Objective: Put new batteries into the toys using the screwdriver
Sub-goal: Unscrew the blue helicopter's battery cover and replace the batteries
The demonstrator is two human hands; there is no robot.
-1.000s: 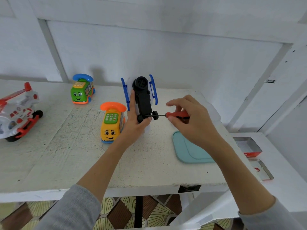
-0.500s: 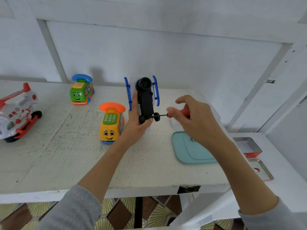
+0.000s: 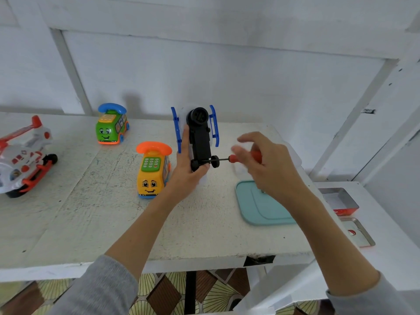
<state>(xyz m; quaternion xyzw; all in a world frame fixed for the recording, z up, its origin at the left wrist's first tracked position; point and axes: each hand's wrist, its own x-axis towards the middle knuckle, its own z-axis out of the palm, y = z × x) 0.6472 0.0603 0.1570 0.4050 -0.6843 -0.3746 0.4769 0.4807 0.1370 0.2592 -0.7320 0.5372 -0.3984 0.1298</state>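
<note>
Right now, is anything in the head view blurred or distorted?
Head view: right hand motion-blurred around the screwdriver; left hand and black-bottomed toy sharp; wide-angle bends the table edges; soft, even lighting.

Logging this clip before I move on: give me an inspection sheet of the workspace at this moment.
Surface: worn white table, paint speckled.
Job's things: toy with black underside and blue skids held upright; screwdriver with orange handle, shaft lying level, tip at the toy's lower end.
Clutter: yellow phone bus, green phone bus, white and red helicopter, teal mat, two metal tins on a side table.
Hands: left hand holds the toy; right hand grips the screwdriver handle, fingers blurred.
Cables: nothing seen.
Surroundings: white panelled wall, patterned floor.
</note>
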